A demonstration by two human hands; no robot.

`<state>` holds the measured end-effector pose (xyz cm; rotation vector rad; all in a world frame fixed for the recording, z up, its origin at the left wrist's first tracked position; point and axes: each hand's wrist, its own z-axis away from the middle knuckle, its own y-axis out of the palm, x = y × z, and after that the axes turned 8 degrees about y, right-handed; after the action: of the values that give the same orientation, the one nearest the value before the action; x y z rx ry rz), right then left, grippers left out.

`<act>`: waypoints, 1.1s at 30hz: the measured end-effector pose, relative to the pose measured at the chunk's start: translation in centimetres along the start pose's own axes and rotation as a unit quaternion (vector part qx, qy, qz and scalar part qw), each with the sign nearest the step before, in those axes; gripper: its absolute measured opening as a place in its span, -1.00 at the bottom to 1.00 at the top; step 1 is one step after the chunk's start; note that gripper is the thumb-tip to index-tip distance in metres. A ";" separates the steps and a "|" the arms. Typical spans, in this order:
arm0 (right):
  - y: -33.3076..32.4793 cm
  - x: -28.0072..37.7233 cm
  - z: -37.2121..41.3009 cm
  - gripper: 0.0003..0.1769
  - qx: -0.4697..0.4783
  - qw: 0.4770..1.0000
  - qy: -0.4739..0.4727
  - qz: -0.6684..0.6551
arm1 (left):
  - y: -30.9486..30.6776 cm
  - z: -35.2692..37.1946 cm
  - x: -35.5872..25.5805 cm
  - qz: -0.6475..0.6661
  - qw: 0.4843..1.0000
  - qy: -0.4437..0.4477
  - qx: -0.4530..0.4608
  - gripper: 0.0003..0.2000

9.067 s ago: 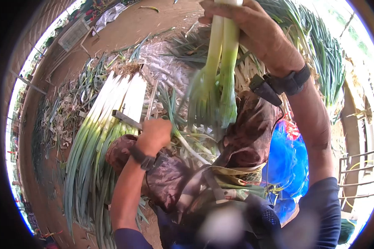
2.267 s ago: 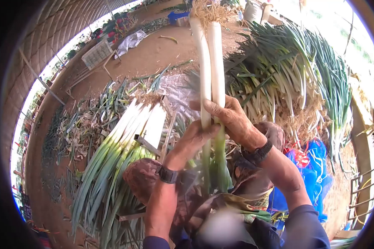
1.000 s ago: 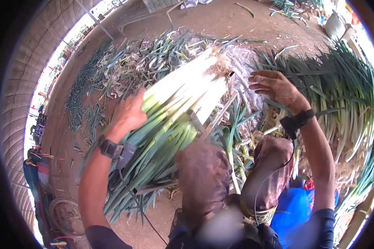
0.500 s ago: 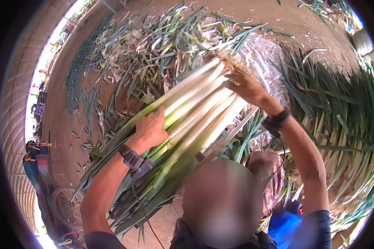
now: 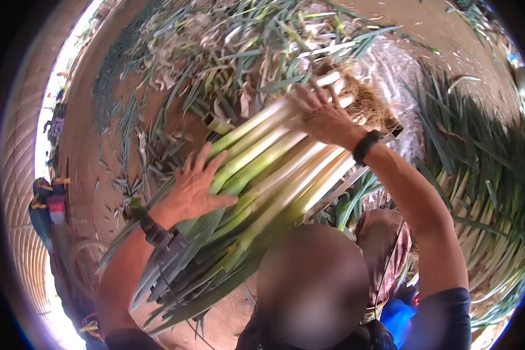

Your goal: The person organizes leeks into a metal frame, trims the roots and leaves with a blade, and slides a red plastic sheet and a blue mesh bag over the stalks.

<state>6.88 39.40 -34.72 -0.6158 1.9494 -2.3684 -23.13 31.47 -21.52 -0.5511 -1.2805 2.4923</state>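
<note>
A big bunch of leeks (image 5: 268, 175), with white stems, long green leaves and brown hairy roots, lies beside a straight bar (image 5: 335, 191). The left hand (image 5: 188, 193) and right hand (image 5: 328, 119) are on it, fingers spread apart. Some blue plastic (image 5: 396, 319) peeks out below; I can't tell what's inside.

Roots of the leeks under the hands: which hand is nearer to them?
Right. The right hand spreads over the white stalks just beside the roots; the left hand is farther off, over the green part of the leeks.
</note>
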 end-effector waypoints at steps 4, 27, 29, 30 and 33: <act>6.1 -3.2 -2.9 -0.51 -0.143 0.961 -0.236 -0.027 | 2.3 0.8 0.3 -0.075 0.994 0.018 -0.081 -0.04; 19.9 -14.4 48.4 -0.67 -0.141 0.685 0.613 -0.369 | 3.2 -0.2 5.5 -0.037 0.992 0.073 -0.098 -0.24; 22.0 -14.6 51.0 -0.74 -0.291 0.703 0.556 -0.336 | 3.7 -0.4 8.1 -0.046 0.989 0.085 -0.111 -0.24; 21.4 -14.8 51.7 -0.74 -0.297 0.701 0.556 -0.335 | 3.7 -0.6 8.4 -0.054 0.987 0.091 -0.121 -0.25; 17.1 -15.5 52.7 -0.73 -0.176 0.713 0.600 -0.317 | 3.4 -0.5 7.5 -0.073 0.988 0.071 -0.113 -0.27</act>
<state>33.29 -10.04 -47.64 0.6839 3.0824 -3.2642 -29.80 33.00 -26.14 -0.6478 -1.4999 2.1625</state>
